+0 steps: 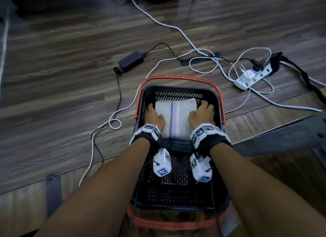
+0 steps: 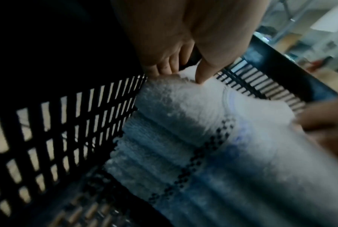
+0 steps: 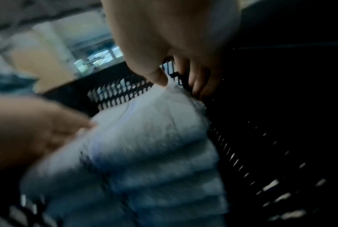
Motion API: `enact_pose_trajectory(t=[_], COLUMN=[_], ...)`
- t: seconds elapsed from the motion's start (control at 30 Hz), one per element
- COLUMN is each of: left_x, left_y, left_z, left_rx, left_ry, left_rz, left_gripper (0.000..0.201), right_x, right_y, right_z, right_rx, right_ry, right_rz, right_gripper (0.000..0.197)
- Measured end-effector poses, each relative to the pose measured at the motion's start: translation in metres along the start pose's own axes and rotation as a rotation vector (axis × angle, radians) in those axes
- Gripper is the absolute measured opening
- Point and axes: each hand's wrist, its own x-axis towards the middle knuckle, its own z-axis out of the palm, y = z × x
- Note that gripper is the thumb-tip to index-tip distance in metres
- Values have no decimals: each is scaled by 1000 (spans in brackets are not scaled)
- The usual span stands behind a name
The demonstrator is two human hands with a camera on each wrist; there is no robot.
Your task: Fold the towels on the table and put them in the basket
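Both hands, left hand (image 1: 155,116) and right hand (image 1: 202,114), pinched the folded towel (image 1: 176,113) inside the basket (image 1: 180,89); a hasty release could have loosened its folds.

Left wrist band (image 1: 145,133): black strap with white blocks carrying black square-code markers. Right wrist band (image 1: 208,133): same make. Left camera pod (image 1: 162,164): white, marker-printed, slung under the forearm at 6 o'clock of the band. Right camera pod (image 1: 201,168): alike. Thin black cables trail from both. Forearms bare, no sleeves.
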Motion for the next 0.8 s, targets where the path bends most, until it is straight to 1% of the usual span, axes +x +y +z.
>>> enact_pose_trajectory(t=[0.03,0.07,0.1,0.13,0.2,0.27,0.37,0.5,0.57,0.67,0.73,0.8], left_x=[-3,-4,-5,-5,-3,-1,1,5,8,9,6,0], left_y=[1,0,1,0,-2,-8,-20,-30,-34,-35,-28,-18], left_z=[1,4,5,8,12,17,26,44,49,51,48,41], left_rx=[53,120,195,271,402,472,474,473,500,532,544,553], left_ry=[18,38,52,59,36,-12,-43,-18,4,-10,-23,-82], left_rz=[60,127,193,255,320,309,270,301,298,259,244,202], left_gripper=[60,61,61,59,57,55,55,55,56,57,57,58], right_x=[-4,-7,-9,-10,-7,-5,-5,-5,-2,0,0,-2], right_y=[-1,-1,0,3,11,19,28,41,42,40,38,34], right_z=[4,9,14,20,30,39,50,66,70,71,66,55], right_rx=[-139,-244,-312,-343,-349,-339,-335,-290,-273,-253,-251,-270], right_ry=[91,153,181,185,123,77,88,82,71,48,10,-82], right_rz=[-135,-270,-360,-415,-399,-359,-364,-296,-285,-284,-263,-237], right_gripper=[43,47,49,50,52,55,58,64,64,61,61,62])
